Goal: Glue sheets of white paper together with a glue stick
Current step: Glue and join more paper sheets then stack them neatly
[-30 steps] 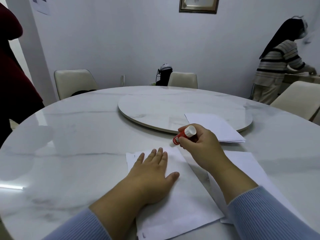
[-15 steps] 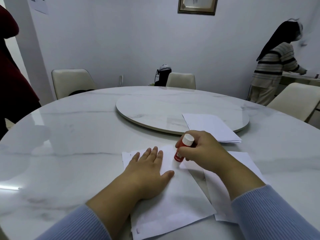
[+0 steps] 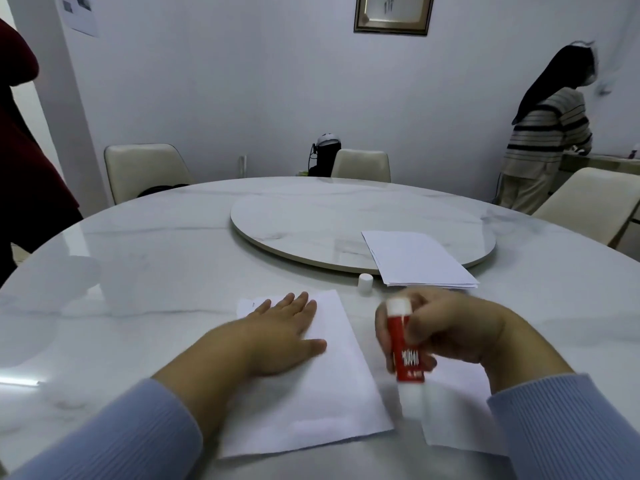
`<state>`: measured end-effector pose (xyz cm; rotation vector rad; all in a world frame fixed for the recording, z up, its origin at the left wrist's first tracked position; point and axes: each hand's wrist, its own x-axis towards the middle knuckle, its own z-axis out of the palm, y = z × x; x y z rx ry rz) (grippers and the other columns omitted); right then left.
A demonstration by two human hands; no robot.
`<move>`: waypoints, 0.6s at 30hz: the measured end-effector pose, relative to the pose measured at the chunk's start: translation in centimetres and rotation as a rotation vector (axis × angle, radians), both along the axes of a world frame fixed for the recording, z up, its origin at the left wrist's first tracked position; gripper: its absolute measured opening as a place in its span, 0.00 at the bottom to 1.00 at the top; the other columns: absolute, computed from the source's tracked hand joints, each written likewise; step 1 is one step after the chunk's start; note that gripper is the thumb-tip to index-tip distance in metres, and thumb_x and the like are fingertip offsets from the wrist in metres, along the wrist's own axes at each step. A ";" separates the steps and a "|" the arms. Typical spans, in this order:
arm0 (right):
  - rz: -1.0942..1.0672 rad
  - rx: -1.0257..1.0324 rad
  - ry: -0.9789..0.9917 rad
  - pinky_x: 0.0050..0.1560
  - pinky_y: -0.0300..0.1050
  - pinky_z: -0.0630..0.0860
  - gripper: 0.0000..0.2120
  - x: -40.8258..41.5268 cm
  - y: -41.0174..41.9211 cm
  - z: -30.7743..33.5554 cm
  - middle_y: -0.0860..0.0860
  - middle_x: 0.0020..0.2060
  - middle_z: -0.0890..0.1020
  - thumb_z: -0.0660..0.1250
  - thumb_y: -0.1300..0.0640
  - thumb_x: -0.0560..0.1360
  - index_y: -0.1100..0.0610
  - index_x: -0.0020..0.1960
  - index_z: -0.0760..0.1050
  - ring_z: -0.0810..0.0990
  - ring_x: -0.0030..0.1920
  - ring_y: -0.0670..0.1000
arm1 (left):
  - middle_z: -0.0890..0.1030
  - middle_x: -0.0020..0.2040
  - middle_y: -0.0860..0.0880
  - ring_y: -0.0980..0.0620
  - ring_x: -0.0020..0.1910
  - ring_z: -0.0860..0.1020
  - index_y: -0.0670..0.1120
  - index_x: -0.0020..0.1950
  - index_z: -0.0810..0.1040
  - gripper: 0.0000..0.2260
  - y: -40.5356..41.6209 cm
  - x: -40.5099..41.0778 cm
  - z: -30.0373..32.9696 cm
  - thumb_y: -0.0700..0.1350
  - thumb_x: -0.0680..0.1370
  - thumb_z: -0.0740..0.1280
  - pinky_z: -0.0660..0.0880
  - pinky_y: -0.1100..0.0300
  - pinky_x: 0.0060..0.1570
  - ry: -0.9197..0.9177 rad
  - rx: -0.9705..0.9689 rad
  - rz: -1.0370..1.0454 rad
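Two hands — left hand [image 3: 282, 336] flat on paper [image 3: 311, 393], right hand [image 3: 446, 329] apparently gripping glue stick [image 3: 405, 344]

Round white marble desk [image 3: 145, 258] with a raised turntable [image 3: 311, 230] at its centre. Cream chairs [image 3: 145, 171] around the far rim. Plain pale wall [image 3: 225, 81]; framed picture [image 3: 393, 13] high up, a paper notice [image 3: 79, 13] far left. Person in striped sweater [image 3: 543, 133] standing at right, back turned.

Round marble table [image 3: 156, 244]; turntable [image 3: 311, 220]; paper sheets [image 3: 311, 393]; white cap [image 3: 365, 280]
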<state>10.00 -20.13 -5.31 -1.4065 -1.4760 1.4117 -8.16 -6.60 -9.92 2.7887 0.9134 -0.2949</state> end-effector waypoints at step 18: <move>-0.845 0.550 -0.192 0.32 0.44 0.75 0.06 -1.6 2.5 -2.0 0.53 0.32 0.82 0.66 0.67 0.70 0.59 0.42 0.79 0.78 0.29 0.50 | 0.39 0.78 0.55 0.55 0.77 0.38 0.54 0.77 0.43 0.28 -3.5 1.0 -0.9 0.59 0.80 0.49 0.39 0.52 0.75 -0.183 -0.009 0.021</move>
